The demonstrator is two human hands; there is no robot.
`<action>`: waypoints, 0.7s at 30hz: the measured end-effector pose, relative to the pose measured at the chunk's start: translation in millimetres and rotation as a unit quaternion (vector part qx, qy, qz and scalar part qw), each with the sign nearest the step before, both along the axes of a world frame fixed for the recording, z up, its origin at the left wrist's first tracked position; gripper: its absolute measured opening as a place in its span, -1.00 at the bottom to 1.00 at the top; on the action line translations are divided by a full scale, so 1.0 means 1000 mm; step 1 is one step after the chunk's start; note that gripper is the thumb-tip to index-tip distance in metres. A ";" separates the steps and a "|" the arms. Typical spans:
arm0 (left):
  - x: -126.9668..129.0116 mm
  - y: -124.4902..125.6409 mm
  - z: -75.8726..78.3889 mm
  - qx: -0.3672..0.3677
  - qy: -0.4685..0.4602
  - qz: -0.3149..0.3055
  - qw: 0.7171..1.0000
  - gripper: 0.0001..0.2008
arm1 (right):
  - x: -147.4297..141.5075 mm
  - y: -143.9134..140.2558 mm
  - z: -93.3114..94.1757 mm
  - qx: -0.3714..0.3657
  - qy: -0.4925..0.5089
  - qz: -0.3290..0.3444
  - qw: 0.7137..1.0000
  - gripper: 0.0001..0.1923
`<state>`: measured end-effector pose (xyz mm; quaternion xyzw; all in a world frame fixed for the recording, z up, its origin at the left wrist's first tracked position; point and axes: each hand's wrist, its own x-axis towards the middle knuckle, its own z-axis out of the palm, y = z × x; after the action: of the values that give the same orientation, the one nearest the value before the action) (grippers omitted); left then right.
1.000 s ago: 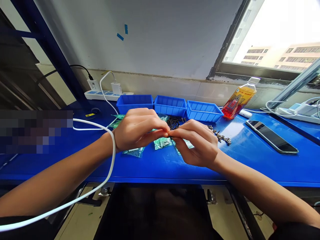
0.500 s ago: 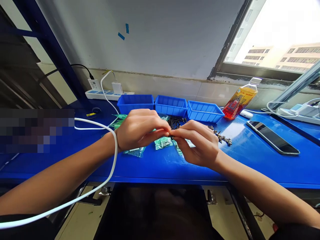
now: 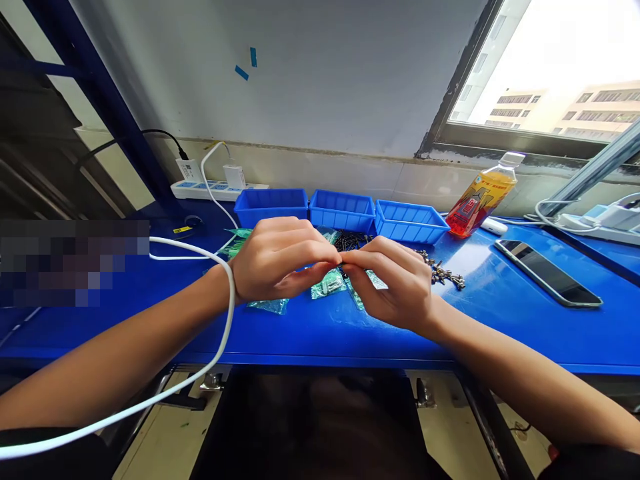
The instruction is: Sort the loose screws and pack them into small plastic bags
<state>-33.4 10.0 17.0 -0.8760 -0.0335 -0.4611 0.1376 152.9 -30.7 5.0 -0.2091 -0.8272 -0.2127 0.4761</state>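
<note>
My left hand [image 3: 285, 257] and my right hand [image 3: 393, 277] meet fingertip to fingertip above the blue table. Thumb and fingers are pinched together on both. Whatever sits between the fingertips is too small and covered to name. Below them lie small clear-green plastic bags [image 3: 327, 285] with pale pieces inside; another bag [image 3: 270, 306] is partly under my left hand. Behind the fingers is a pile of dark screws [image 3: 350, 241], partly hidden. A second heap of shinier screws [image 3: 447, 273] spreads out to the right of my right hand.
Three blue bins, the left [image 3: 271, 205], middle [image 3: 342, 211] and right [image 3: 411, 223], line the table's back. To the right are a drink bottle [image 3: 483, 197] and a phone [image 3: 549, 273]. A white cable [image 3: 230, 320] loops over my left wrist. A power strip [image 3: 215, 191] lies behind.
Both hands stay pinched at the same spot. My right hand has shifted slightly up and left, and its fingers have changed angle a little.
</note>
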 end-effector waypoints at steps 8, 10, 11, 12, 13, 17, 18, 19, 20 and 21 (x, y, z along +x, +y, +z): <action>0.001 -0.002 0.002 0.013 -0.017 0.011 1.000 -0.95 | -0.001 0.001 0.000 -0.005 0.003 -0.012 1.000 -0.91; 0.001 -0.002 0.002 0.012 -0.022 0.014 1.000 -0.96 | 0.000 0.001 -0.001 -0.007 0.006 -0.018 1.000 -0.92; 0.001 -0.002 0.003 0.011 -0.024 0.017 1.000 -0.96 | 0.000 0.001 -0.001 -0.006 0.011 -0.020 1.000 -0.92; 0.001 -0.002 0.003 0.010 -0.026 0.020 0.999 -0.96 | 0.000 0.001 -0.001 -0.005 0.017 -0.022 1.000 -0.92; 0.001 -0.002 0.003 0.010 -0.029 0.022 0.999 -0.96 | 0.000 0.001 -0.001 -0.002 0.022 -0.023 0.999 -0.93; 0.001 -0.002 0.003 0.015 -0.042 0.014 0.999 -0.95 | 0.001 0.000 -0.001 0.001 0.025 -0.022 0.999 -0.92; 0.002 -0.002 0.004 0.015 -0.044 0.011 0.999 -0.95 | 0.001 0.000 -0.001 -0.001 0.024 -0.022 0.999 -0.92; 0.002 -0.002 0.004 0.016 -0.047 0.008 0.999 -0.95 | 0.001 -0.001 0.000 -0.002 0.023 -0.022 0.999 -0.92; 0.002 -0.002 0.004 0.017 -0.050 0.007 0.999 -0.95 | 0.001 -0.001 0.000 -0.003 0.021 -0.022 1.000 -0.91; 0.002 -0.002 0.004 0.017 -0.051 0.007 0.999 -0.95 | 0.002 -0.001 0.000 -0.002 0.020 -0.022 1.000 -0.91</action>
<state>-31.5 8.0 20.8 -0.8485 -0.0385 -0.5047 0.1542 154.5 -32.2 5.4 -0.2329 -0.8131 -0.2168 0.4874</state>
